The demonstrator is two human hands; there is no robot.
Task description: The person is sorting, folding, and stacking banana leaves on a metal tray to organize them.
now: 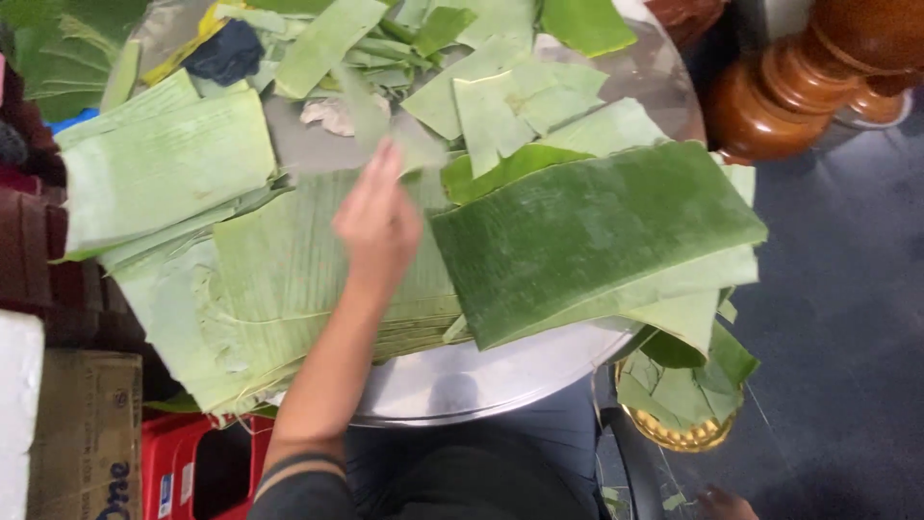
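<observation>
My left hand point(377, 223) reaches out over a pile of banana leaves on a round metal tray point(481, 380). Its fingers are straight and close together, and the tips pinch a blurred pale leaf strip point(385, 120) above the pile. Under the hand lies a stack of pale, ribbed leaf sheets point(279, 279). Just to its right sits a large dark green leaf piece point(587, 231). Only a sliver of my right hand point(722, 503) shows at the bottom edge, low beside the tray, and what it holds is hidden.
Cut leaf pieces point(500, 96) and a dark blue cloth point(226, 53) cover the far side of the tray. A gold bowl point(679, 433) with leaf scraps sits low on the right. A turned wooden post point(799, 91) stands at top right. A red crate point(188, 467) and a cardboard box point(87, 433) are at bottom left.
</observation>
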